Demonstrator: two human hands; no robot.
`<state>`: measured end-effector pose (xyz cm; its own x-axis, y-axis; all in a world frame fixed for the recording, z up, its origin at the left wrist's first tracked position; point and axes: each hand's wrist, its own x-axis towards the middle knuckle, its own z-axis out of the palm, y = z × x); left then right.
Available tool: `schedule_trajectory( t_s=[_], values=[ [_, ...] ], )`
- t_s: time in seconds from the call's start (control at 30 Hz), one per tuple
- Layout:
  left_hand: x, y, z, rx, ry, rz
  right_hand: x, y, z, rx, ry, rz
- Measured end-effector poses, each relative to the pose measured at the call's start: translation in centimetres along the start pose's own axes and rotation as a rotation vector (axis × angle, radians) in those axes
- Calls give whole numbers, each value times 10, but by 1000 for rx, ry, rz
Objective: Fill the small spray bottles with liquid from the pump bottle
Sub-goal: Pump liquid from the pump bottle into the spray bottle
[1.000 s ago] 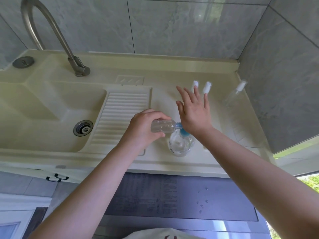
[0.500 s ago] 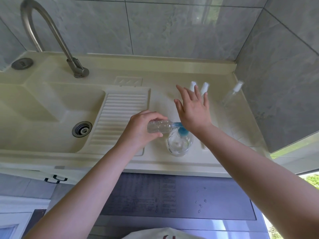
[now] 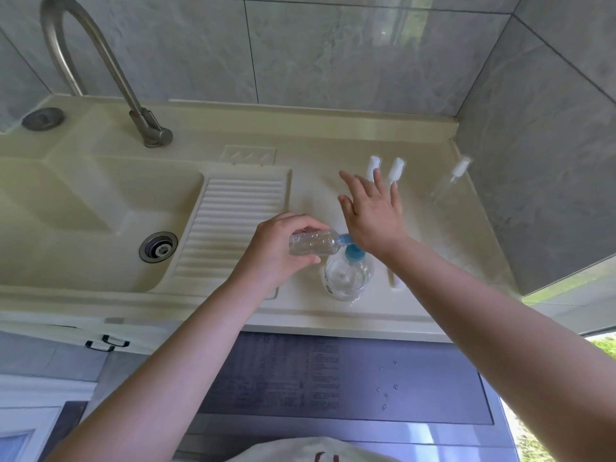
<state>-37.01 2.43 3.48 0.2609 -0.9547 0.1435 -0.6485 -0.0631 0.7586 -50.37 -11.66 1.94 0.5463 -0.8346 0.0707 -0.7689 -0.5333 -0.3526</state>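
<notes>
left hand [image 3: 276, 251] gripping small spray bottle [image 3: 313, 242], right hand [image 3: 373, 215] fingers spread, hiding pump bottle [image 3: 346, 276] head

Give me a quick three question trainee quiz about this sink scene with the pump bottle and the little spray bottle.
1. True or false: the left hand holds the small bottle sideways at the blue nozzle.
2. The right hand has its palm on: A the pump bottle, B the faucet, C the drain.
3. How many white spray caps show past the right hand's fingertips?

Key: 1 true; 2 A; 3 two.
</notes>
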Motion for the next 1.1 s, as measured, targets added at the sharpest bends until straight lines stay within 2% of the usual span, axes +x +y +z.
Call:
schedule_trajectory(
  t_s=[0.3,0.5,0.67,0.77,1.1],
  values=[
    [0,1,-1,4,-6,0,2,1,-5,0,36,-12],
    [1,1,1,26,-8,-15,-2,1,6,-87,53,-10],
    [-1,2,-1,15,5,-13,1,-1,-5,-9,77,37],
    [-2,2,-1,13,12,-14,0,-4,-5,-78,66,-13],
    [-4,-1,-1,6,14,-12,0,-3,-4,-54,84,5]
  ],
)
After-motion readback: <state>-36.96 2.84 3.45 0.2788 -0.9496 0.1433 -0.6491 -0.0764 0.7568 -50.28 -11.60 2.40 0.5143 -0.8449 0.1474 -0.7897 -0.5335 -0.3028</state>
